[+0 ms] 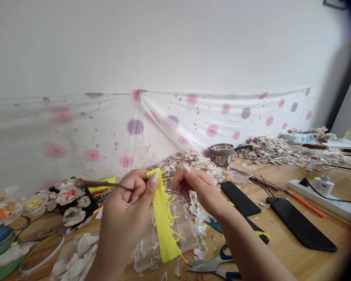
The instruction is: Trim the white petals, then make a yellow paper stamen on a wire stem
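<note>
My left hand [130, 199] is closed, its thumb pressing the top end of a yellow crepe paper strip [165, 222] against the fingers. The strip hangs down, with thin twisted fringes along its right edge. A thin brown stick [101, 183] also sits in the left hand's fingers and points left. To the right of the strip, my right hand [197, 189] has its thumb and curled fingers pinched together; I cannot make out anything between them. Beneath the strip lies a clear compartment box [187, 242], with scissors [204, 265] to its right.
Pale petal-like flakes [193, 162] are heaped behind my hands. A metal bowl [222, 154], a black phone [241, 198], a second black slab [301, 222] and a white power strip [339, 203] lie to the right. Handmade flowers [70, 195] and a tape roll [2, 242] are left.
</note>
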### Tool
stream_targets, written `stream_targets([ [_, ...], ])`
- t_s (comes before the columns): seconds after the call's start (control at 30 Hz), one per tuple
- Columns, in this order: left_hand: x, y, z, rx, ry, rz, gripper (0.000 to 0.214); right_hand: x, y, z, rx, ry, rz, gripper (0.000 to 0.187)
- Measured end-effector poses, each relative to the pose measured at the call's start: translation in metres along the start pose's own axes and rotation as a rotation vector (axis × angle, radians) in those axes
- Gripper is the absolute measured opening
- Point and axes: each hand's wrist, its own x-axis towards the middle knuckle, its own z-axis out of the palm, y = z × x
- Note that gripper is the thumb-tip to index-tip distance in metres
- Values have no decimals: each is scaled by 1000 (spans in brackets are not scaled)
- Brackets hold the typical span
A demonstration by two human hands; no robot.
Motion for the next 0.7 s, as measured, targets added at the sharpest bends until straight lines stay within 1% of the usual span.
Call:
stream_targets([
  [0.1,0,-2,1,-22,114,2,49,-1,-1,-1,37,-176,93,60],
  [0.17,0,-4,1,-31,171,19,49,-2,-2,0,43,-284,167,56],
  [0.23,1,-6,0,-19,192,27,48,-4,-2,3,51,-328,226,49],
  [0.3,2,-8,0,-2,185,25,48,-4,-3,6,85,-308,248,43],
  [0.43,5,-10,1,-25,143,-11,49,-4,-2,13,129,-242,245,40],
  [0.47,5,-9,2,-47,114,-35,49,-4,-2,15,125,-226,233,40],
  [0.53,6,-8,2,-107,8,-102,48,-4,-3,16,113,-167,188,38],
  [0.6,5,-8,2,-140,-104,-147,47,-4,-4,17,75,-94,130,36],
  [0.63,5,-8,1,-129,-135,-153,47,-4,-5,17,29,-61,98,35],
  [0.7,3,-8,-1,-56,-126,-123,47,-4,-7,17,-121,-9,20,30],
])
